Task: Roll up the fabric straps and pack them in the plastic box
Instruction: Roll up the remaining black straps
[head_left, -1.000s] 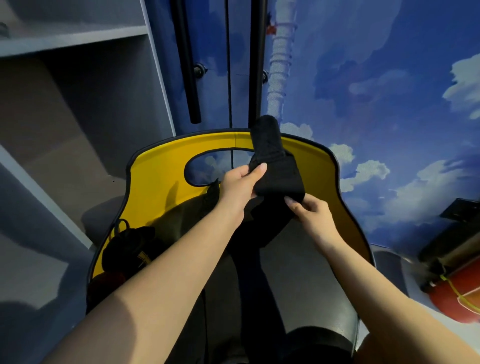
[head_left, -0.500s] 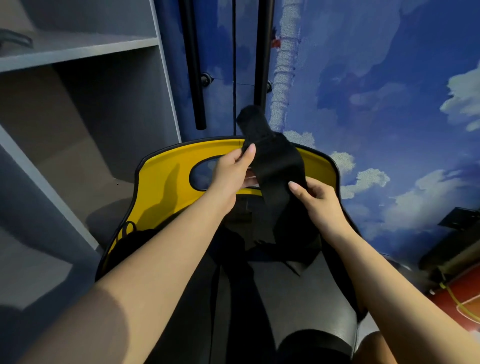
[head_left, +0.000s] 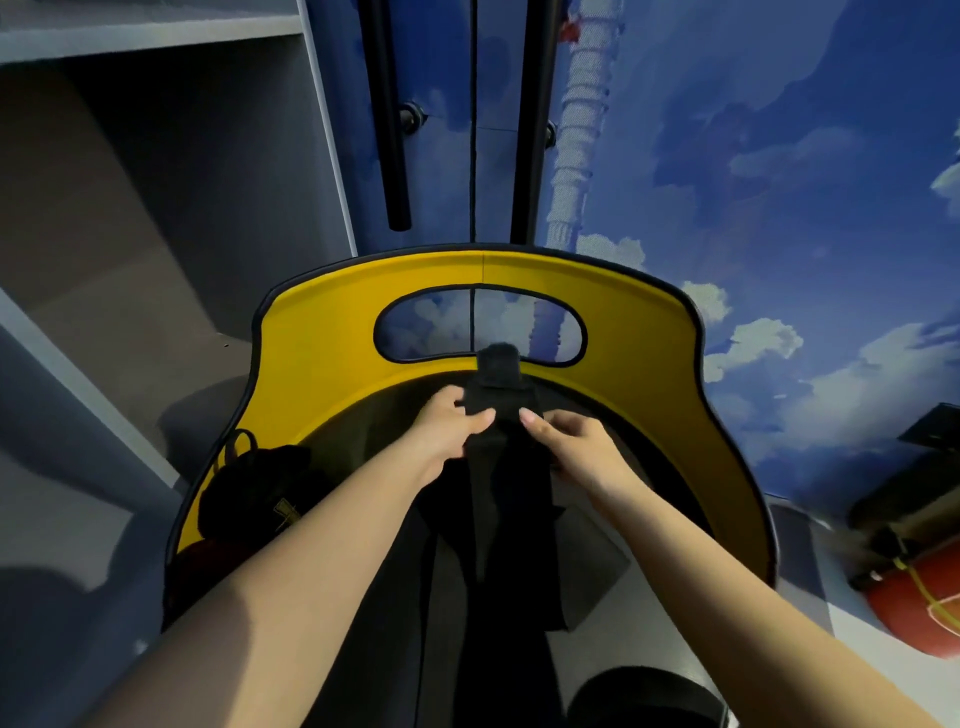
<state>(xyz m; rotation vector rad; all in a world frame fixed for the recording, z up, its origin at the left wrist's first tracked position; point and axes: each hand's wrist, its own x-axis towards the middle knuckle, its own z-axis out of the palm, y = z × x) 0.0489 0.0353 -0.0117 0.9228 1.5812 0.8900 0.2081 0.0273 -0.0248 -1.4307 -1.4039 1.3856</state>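
Observation:
A wide black fabric strap (head_left: 498, 384) lies lengthwise down the middle of a dark seat, its far end folded over near the yellow chair back. My left hand (head_left: 449, 423) pinches the strap's left edge between thumb and fingers. My right hand (head_left: 569, 441) grips the right edge, thumb on top. The strap's long tail (head_left: 511, 525) runs back toward me between my forearms. A rolled black strap (head_left: 644, 696) shows at the bottom edge. No plastic box is in view.
The yellow chair back (head_left: 322, 364) with an oval cutout curves round the seat. A black bundle with a yellow loop (head_left: 254, 488) sits at the seat's left. Grey shelves (head_left: 156, 156) stand to the left, a blue sky-painted wall behind, a red ball (head_left: 919, 608) at right.
The strap's raised end came down from above the chair back and now lies lower over the seat. Both hands dropped with it and moved closer together on its edges.

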